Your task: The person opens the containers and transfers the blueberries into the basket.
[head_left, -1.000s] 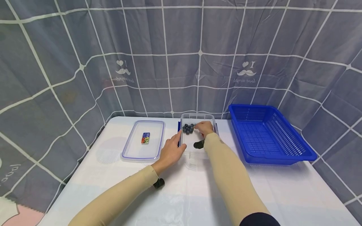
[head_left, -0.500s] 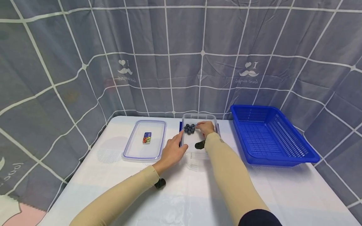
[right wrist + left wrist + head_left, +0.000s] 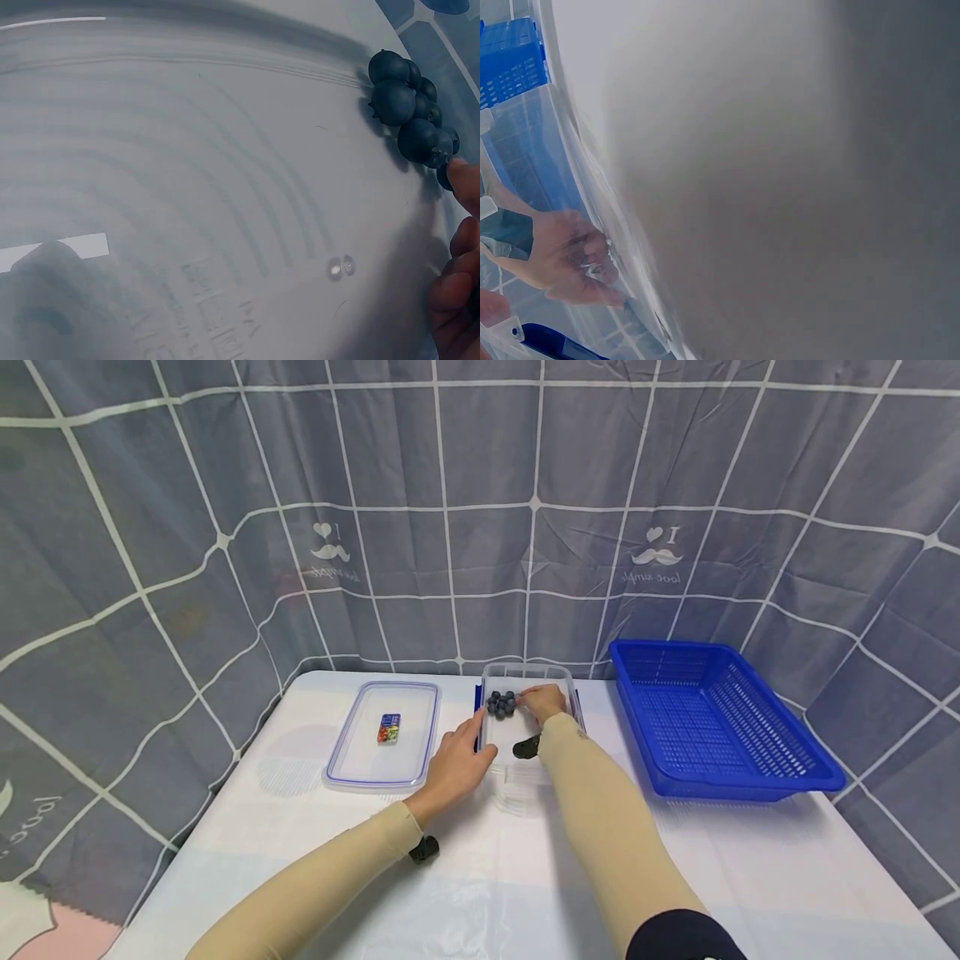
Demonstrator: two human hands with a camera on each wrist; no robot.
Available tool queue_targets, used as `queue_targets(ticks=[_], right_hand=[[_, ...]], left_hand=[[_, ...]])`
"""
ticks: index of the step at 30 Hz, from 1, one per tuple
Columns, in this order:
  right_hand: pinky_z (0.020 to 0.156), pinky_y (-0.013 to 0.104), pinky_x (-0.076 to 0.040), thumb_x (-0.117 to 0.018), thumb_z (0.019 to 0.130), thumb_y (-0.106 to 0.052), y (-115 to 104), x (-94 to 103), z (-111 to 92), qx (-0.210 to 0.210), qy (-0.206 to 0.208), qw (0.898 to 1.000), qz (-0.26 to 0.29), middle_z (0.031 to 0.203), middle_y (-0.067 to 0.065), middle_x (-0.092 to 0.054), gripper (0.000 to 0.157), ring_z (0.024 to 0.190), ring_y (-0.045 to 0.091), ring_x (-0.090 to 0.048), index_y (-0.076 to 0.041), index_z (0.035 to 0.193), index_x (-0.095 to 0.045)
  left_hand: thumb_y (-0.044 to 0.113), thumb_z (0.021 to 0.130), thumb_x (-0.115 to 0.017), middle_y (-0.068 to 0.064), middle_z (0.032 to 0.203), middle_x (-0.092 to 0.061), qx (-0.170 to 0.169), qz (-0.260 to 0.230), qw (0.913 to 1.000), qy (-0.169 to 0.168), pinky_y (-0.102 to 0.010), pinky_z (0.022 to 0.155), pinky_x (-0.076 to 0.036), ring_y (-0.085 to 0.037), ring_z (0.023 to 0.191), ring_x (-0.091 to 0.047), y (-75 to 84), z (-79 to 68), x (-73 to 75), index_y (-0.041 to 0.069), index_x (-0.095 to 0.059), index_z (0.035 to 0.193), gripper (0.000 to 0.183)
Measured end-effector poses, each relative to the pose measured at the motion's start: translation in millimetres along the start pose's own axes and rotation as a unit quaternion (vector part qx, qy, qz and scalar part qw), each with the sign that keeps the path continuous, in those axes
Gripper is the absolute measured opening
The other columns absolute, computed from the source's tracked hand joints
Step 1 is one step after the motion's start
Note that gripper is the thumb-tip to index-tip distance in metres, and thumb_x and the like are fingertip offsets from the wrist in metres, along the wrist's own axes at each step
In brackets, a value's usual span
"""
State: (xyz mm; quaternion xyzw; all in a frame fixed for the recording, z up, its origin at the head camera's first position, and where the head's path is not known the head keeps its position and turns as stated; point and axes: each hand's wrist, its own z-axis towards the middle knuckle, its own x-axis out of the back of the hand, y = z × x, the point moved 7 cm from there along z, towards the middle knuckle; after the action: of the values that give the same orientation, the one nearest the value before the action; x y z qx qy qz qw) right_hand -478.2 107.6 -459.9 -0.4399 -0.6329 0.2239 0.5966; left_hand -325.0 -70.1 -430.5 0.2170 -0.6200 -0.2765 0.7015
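Note:
In the head view a clear plastic food container stands at the table's back, with blue clips on its sides. Several blueberries sit clustered inside, toward its far left. My right hand reaches into the container. Its fingertips hold a blueberry at the cluster's near edge in the right wrist view; part of the grip is out of frame. My left hand rests against the container's left side, fingers fairly straight. A blue clip hangs near a left fingertip in the left wrist view.
A clear lid with a blue seal lies left of the container, bearing a small fruit-printed label. A blue perforated basket stands on the right. A grey checked curtain hangs behind the table.
Both hands stay almost in place, the right one with its fingertips at the blueberries. The head view shifts slightly; the cluster looks nearly the same.

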Motion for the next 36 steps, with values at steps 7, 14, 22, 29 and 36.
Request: queue_targets(ticks=[7, 14, 22, 29, 36], right_hand=[[0.045, 0.023, -0.037, -0.078, 0.085, -0.023, 0, 1.7, -4, 0.002, 0.006, 1.0, -0.019, 0.116, 0.007, -0.074, 0.022, 0.067, 0.016, -0.053, -0.014, 0.105, -0.081], [0.051, 0.022, -0.042, -0.077, 0.085, -0.021, 1, 4.2, -7, 0.005, 0.004, 1.0, -0.01, 0.118, 0.008, -0.073, 0.023, 0.082, 0.017, -0.057, -0.012, 0.106, -0.08], [0.082, 0.033, -0.053, -0.072, 0.09, -0.02, -2, 10.0, -11, 0.017, -0.005, 1.0, -0.01, 0.125, 0.009, -0.07, 0.025, 0.106, 0.023, -0.062, -0.009, 0.112, -0.078], [0.083, 0.037, -0.053, -0.071, 0.093, -0.022, -17, 19.6, -11, 0.051, -0.019, 0.998, -0.029, 0.125, 0.012, -0.069, 0.026, 0.107, 0.029, -0.064, -0.007, 0.114, -0.076], [0.073, 0.033, -0.05, -0.071, 0.094, -0.024, -34, 23.4, -13, 0.083, -0.048, 0.994, -0.046, 0.125, 0.011, -0.069, 0.029, 0.103, 0.026, -0.062, -0.008, 0.118, -0.074]], left_hand=[[0.045, 0.093, -0.049, -0.001, 0.158, -0.044, 0.001, -0.002, 1.0, 0.003, -0.056, 0.104, -0.044, -0.033, 0.136, -0.047, 0.6, -1.9, -1.0, 0.026, -0.029, 0.161, 0.073], [0.045, 0.093, -0.049, -0.003, 0.159, -0.043, 0.001, 0.0, 1.0, -0.003, -0.056, 0.106, -0.044, -0.033, 0.138, -0.045, 0.9, -2.0, -2.4, 0.026, -0.028, 0.161, 0.073], [0.045, 0.094, -0.048, -0.003, 0.159, -0.042, 0.005, 0.004, 1.0, -0.008, -0.056, 0.106, -0.044, -0.033, 0.139, -0.045, 2.6, -1.1, -4.1, 0.027, -0.027, 0.161, 0.073], [0.045, 0.095, -0.047, -0.001, 0.159, -0.042, 0.004, 0.004, 1.0, -0.006, -0.056, 0.104, -0.045, -0.032, 0.138, -0.045, 4.3, 0.8, -3.6, 0.028, -0.026, 0.161, 0.071], [0.042, 0.096, -0.048, 0.0, 0.159, -0.041, 0.009, 0.006, 0.9999, -0.006, -0.058, 0.103, -0.045, -0.032, 0.138, -0.045, 2.6, -0.6, -1.7, 0.028, -0.025, 0.161, 0.07]])
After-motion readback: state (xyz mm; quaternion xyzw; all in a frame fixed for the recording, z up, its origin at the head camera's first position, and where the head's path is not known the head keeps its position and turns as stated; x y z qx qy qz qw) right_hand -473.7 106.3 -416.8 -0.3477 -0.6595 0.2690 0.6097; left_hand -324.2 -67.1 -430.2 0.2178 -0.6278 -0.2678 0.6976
